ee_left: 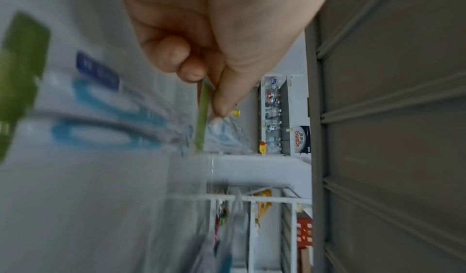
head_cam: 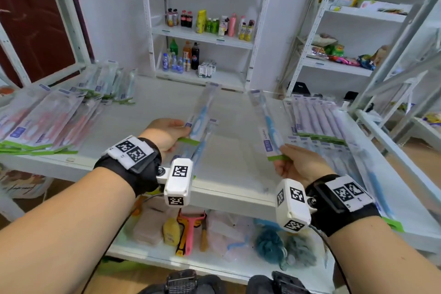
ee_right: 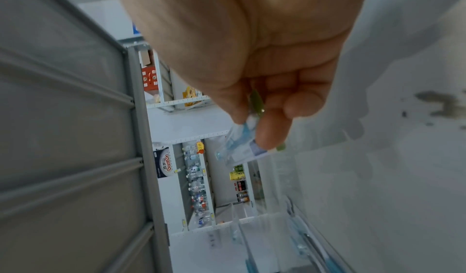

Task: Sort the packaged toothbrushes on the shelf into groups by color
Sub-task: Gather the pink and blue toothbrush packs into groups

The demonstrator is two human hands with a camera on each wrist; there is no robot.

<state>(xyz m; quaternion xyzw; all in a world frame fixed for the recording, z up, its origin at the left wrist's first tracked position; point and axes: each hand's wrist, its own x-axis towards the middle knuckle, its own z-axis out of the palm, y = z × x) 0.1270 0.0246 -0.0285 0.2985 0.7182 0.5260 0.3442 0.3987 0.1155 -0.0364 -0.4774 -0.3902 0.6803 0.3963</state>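
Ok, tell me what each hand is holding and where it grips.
The left hand pinches a blue packaged toothbrush at its green bottom edge. The right hand pinches another blue one, also at the green bottom strip.

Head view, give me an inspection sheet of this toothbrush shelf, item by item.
Surface: white shelf, bare in the middle.
Job's things: pink packs piled left; green packs back left; purple packs in a row right; blue packs in front of them.
Clutter: nothing seen on the shelf.
Hands: left hand pinches a blue toothbrush pack; right hand pinches another blue pack.
Cables: black cable hangs from the right wrist camera.
Surroundings: bottles on the far shelves; bath sponges on the shelf below.
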